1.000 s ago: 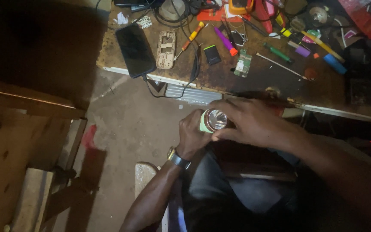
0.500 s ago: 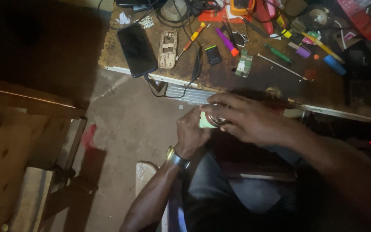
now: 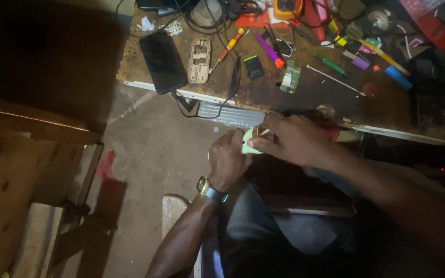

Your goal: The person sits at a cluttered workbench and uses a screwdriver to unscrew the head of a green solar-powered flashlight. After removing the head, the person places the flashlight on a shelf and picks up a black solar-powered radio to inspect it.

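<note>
Both hands meet just below the workbench (image 3: 305,100) edge, closed on a small pale green container (image 3: 248,141). The left hand (image 3: 227,159) clenches around it from seven o'clock; the right hand (image 3: 292,139) covers its top from three o'clock, fingers pinching at the mouth. On the bench, at eleven o'clock from the hands, lies a black phone (image 3: 161,61), beside it a tan phone frame (image 3: 200,60). A small green circuit board (image 3: 290,77) sits at one o'clock.
</note>
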